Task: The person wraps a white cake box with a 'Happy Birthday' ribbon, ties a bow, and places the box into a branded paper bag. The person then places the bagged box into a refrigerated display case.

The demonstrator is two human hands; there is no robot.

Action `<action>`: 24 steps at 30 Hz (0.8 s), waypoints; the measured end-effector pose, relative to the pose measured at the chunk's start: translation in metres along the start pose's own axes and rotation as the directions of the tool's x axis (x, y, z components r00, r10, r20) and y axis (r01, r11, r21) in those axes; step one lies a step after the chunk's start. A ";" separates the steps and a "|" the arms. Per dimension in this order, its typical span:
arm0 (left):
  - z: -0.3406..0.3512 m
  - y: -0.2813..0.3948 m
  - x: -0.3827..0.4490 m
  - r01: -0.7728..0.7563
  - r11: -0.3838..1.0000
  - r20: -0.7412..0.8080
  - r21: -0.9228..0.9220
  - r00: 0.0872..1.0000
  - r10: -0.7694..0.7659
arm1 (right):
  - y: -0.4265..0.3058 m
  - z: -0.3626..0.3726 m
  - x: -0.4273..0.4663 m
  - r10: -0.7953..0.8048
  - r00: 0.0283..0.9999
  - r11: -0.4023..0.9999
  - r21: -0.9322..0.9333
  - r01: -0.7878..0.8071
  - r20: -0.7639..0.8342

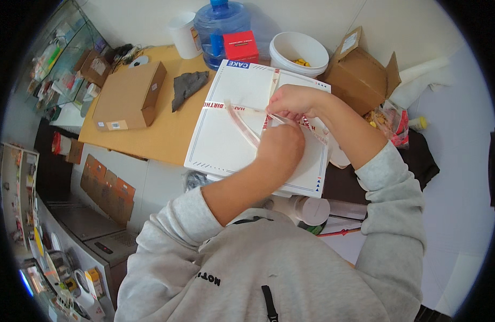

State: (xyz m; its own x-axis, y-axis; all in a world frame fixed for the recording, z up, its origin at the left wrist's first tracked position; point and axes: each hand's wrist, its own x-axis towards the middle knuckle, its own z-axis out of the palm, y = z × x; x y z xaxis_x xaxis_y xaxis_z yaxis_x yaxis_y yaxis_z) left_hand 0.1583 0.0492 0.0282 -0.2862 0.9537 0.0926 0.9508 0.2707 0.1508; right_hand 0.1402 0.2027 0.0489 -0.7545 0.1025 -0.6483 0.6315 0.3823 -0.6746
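A white cake box (227, 141) with printed blue edging lies before me at the table's front edge. A white ribbon with red lettering (249, 110) crosses over its lid, and a loose end arches up at the left. Near the crossing, my left hand (281, 141), fist-like with its back to the camera, is closed on part of the ribbon. Just above and touching distance away, my right hand (291, 100) pinches the ribbon between its fingertips. The hands partly hide the spot where the strands meet, so a knot cannot be made out.
On the yellow tabletop (167, 141) are a brown cardboard box (127, 96) and a dark grey cloth (188, 87). Behind the cake box stand a blue water jug (219, 24), a small red box (240, 45) and a white bucket (297, 52). An opened carton (356, 80) stands at the right.
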 end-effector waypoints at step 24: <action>0.015 -0.053 0.022 0.197 0.977 -0.255 -0.085 0.943 -0.212 | 0.011 0.009 -0.018 -0.109 0.987 0.991 0.068 0.117 -0.119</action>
State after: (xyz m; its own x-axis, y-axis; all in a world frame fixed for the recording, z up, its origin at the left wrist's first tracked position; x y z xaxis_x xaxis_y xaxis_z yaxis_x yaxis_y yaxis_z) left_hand 0.1032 0.0579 0.0070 -0.5021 0.8088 0.3062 0.8622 0.4408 0.2496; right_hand 0.1624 0.1973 0.0502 -0.8344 0.1688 -0.5247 0.5495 0.3283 -0.7683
